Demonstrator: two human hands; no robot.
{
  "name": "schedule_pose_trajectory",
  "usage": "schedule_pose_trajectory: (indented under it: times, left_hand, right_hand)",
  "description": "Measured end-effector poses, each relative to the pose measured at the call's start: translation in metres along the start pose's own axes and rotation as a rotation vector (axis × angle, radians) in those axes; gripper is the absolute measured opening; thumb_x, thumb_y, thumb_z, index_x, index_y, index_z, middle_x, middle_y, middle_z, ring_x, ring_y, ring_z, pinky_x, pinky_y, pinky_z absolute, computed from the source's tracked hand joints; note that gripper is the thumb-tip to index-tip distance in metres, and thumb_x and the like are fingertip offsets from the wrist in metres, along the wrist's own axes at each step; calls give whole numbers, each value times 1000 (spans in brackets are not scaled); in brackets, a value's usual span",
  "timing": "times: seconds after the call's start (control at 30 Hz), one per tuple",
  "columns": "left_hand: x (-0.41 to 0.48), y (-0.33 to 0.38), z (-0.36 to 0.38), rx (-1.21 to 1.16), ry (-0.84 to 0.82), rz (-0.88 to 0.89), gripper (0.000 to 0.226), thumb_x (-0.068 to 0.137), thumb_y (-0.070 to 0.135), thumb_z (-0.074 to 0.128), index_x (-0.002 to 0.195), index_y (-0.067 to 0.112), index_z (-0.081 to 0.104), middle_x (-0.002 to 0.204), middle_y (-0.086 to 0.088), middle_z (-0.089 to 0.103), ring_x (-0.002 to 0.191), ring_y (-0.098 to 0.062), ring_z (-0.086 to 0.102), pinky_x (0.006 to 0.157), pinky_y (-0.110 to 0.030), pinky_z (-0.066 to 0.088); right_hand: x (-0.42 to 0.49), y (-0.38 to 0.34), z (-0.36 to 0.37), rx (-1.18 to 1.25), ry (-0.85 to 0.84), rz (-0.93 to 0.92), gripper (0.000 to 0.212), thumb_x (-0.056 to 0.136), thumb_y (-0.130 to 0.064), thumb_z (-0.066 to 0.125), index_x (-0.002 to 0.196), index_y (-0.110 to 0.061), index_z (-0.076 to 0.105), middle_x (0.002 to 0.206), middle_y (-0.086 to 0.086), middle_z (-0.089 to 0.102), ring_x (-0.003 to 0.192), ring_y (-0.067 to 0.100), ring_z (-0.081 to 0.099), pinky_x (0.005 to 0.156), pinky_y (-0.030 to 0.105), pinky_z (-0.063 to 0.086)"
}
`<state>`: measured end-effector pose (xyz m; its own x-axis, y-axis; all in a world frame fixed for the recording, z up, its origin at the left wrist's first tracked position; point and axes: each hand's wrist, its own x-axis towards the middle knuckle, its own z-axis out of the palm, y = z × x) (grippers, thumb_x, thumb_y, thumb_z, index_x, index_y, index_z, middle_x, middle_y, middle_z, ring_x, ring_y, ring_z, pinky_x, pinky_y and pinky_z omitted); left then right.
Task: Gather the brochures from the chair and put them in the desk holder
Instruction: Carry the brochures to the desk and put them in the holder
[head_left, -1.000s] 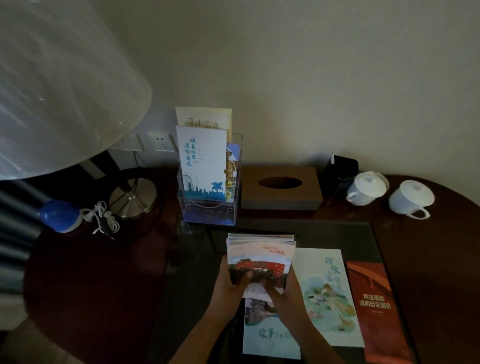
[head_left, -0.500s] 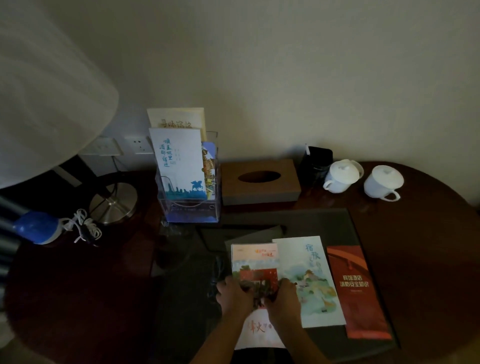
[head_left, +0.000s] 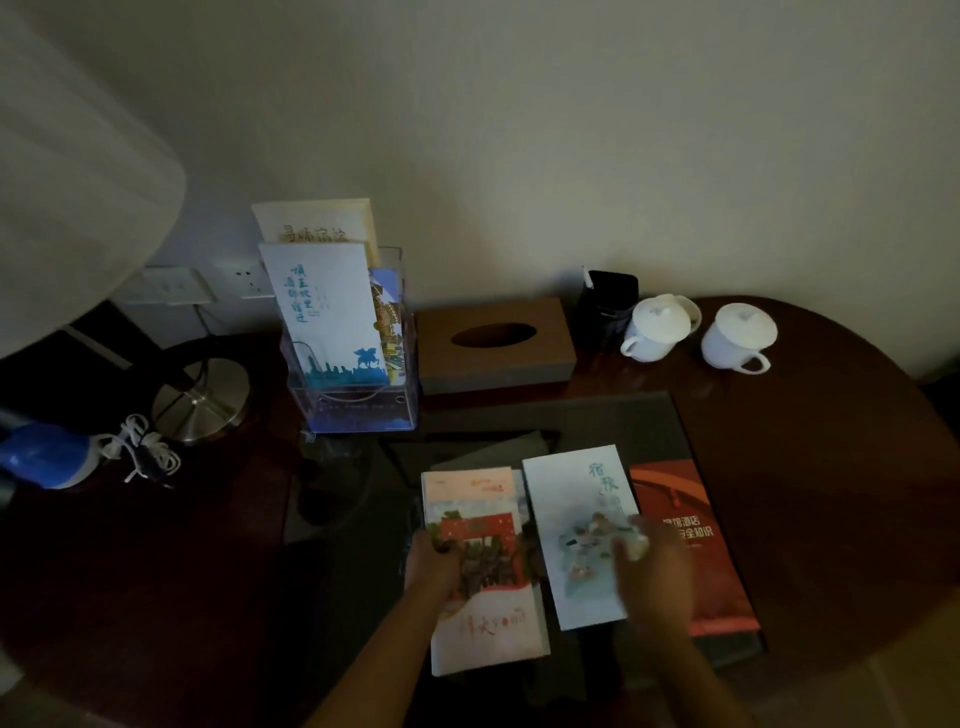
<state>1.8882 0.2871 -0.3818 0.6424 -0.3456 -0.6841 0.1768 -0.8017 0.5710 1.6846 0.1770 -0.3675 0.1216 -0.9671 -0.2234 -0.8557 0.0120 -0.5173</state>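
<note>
Setting: dim room, plain pale wall; a rounded worktop (head_left: 831, 467) of glossy dark reddish wood carries a smooth dark mat (head_left: 597, 415) at its middle.

Holder (head_left: 353, 410): clear plastic, boxy and tiered, upright at the back of the worktop against the wall. A tall white leaflet (head_left: 324, 312) with blue script stands in front, a cream card (head_left: 317, 223) rises behind it, and a colourful one is tucked at the right.

Stack (head_left: 483, 545): thick pile of slim rectangular brochures flat on the mat near the front edge, a red gate scene on its top cover.

Pale brochure (head_left: 576, 519): long, matte and light blue, flat just right of the stack.

Red brochure (head_left: 691, 499): same narrow shape with white characters, edge to edge with the pale one.

Left hand (head_left: 434, 564): fingers curled round the stack's left edge, gripping it.

Right hand (head_left: 649, 566): smeared by motion blur, above the seam between the pale and red brochures; how far its fingers are spread cannot be told, nor whether it touches the paper.

Tissue box (head_left: 493, 353): brown, flat-topped with an oval slot, just right of the holder.

Cups (head_left: 657, 327): two lidded white ceramic cups near the back right, beside a black pot (head_left: 608, 301).

Lamp: frosted white shade (head_left: 67, 171) at left over a brushed-metal round base (head_left: 200, 400), with a coiled white cord (head_left: 143, 452) near it.
</note>
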Motion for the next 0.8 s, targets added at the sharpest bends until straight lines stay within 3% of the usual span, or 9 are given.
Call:
schedule_pose_trajectory:
  times: [0.07, 0.13, 0.33, 0.43, 0.53, 0.63, 0.7, 0.8]
  left_hand:
    - [5, -2, -5, -10, 2, 5, 37, 88, 19, 59, 124, 8, 52, 119, -15, 63, 108, -30, 62, 95, -46, 52]
    - [10, -3, -9, -52, -16, 11, 40, 88, 16, 60, 126, 7, 50, 122, -16, 61, 112, -31, 60, 97, -49, 50]
    - [13, 5, -9, -78, -37, 22, 41, 87, 9, 60, 127, 8, 48, 125, -15, 59, 115, -30, 58, 99, -49, 48]
    - [13, 7, -6, -81, -18, 37, 37, 88, 8, 58, 124, 9, 49, 125, -15, 60, 116, -30, 58, 99, -47, 48]
    - [15, 4, -6, -84, -59, 36, 31, 90, 10, 57, 122, 10, 55, 121, -12, 64, 111, -27, 62, 95, -45, 51]
    - [18, 2, -11, -116, -72, 31, 16, 91, 14, 57, 107, 16, 57, 112, -7, 64, 94, -20, 65, 81, -35, 53]
    - [20, 1, -14, -147, -82, 23, 12, 91, 14, 57, 99, 21, 52, 107, -6, 63, 87, -17, 62, 77, -34, 51]
    - [21, -4, -15, -148, -74, 58, 29, 91, 13, 58, 118, 12, 47, 112, -11, 60, 98, -25, 61, 84, -41, 53]
  right_hand:
    - [23, 32, -22, -125, 57, 173, 53, 79, -24, 71, 124, -6, 49, 122, 17, 55, 111, 32, 53, 91, 48, 49]
    - [37, 53, -34, -154, -4, 323, 69, 75, -31, 75, 129, -3, 41, 129, 21, 46, 118, 39, 45, 94, 52, 44]
    - [55, 69, -39, -225, -106, 452, 98, 62, -43, 83, 134, -4, 31, 135, 24, 39, 124, 44, 39, 102, 52, 37]
    - [60, 69, -47, -188, -119, 446, 75, 71, -38, 79, 127, -1, 45, 128, 24, 50, 120, 41, 45, 99, 48, 39]
    - [59, 59, -75, 90, -29, 323, 34, 90, -25, 60, 115, -2, 55, 106, 17, 62, 92, 35, 59, 81, 43, 49]
    - [45, 30, -106, 437, 101, 184, 14, 94, -28, 51, 106, -23, 51, 102, 1, 60, 92, 27, 62, 79, 47, 53]
    - [29, 1, -105, 633, 14, 87, 14, 91, -29, 56, 104, -27, 54, 100, -4, 62, 93, 23, 63, 78, 43, 53]
    - [-7, -41, -49, 668, -315, 41, 20, 87, -21, 64, 106, -15, 60, 100, 0, 67, 90, 16, 65, 72, 24, 53]
